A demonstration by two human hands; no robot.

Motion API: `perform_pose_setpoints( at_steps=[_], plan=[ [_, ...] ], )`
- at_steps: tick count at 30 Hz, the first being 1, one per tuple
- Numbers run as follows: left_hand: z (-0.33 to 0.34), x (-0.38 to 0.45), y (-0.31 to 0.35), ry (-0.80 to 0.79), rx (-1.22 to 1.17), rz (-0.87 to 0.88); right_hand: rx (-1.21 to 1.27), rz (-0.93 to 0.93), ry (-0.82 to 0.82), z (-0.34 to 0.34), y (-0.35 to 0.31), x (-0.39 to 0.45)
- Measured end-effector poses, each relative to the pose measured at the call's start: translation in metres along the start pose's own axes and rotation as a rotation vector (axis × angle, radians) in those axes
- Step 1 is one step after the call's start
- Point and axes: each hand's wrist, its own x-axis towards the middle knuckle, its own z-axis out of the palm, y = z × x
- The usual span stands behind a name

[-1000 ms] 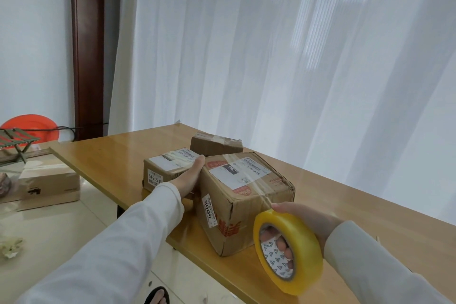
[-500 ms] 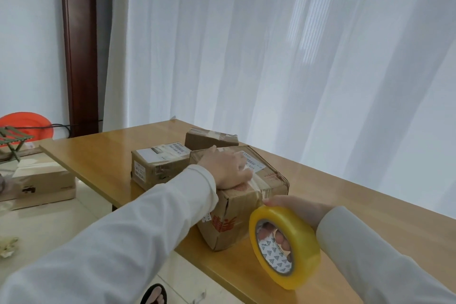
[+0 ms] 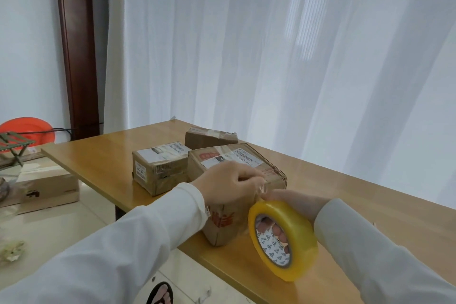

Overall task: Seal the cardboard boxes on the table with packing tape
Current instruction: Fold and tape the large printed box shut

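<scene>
Packing tape roll (image 3: pixel 283 234) held by R hand (image 3: pixel 298 202), near-right of big box (image 3: pixel 237 180); L hand (image 3: pixel 227 180) pinching strip (image 3: pixel 262 186) betw. them.

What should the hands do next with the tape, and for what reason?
Probably tear the strip free. The left hand pinches the tape strip at the near edge of the big box, while the right hand holds the yellow roll just beside it, so the strip looks laid and only joined to the roll.

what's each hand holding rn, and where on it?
Right hand grips the tape roll, fingers through its core. Left hand pinches the pulled-out tape strip near the roll.
</scene>
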Motion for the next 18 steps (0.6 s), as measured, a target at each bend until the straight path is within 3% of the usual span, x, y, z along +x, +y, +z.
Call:
perform_pose_setpoints(
  at_steps=[1, 3, 10, 18],
  plan=[
    [-0.003, -0.004, -0.01, 0.105, -0.06, -0.014, 0.036, -0.015, 0.004, 0.002, 0.0, -0.007],
    [-0.011, -0.011, -0.039, 0.238, 0.058, -0.025, 0.115, -0.03, -0.031, 0.0, 0.004, -0.009],
    [-0.026, -0.02, -0.094, 0.086, 0.172, -0.026, 0.171, 0.008, 0.03, -0.001, 0.005, -0.004],
    [-0.005, -0.021, -0.105, 0.231, -0.127, -0.063, 0.209, -0.005, -0.003, -0.01, 0.01, 0.01]
  ],
)
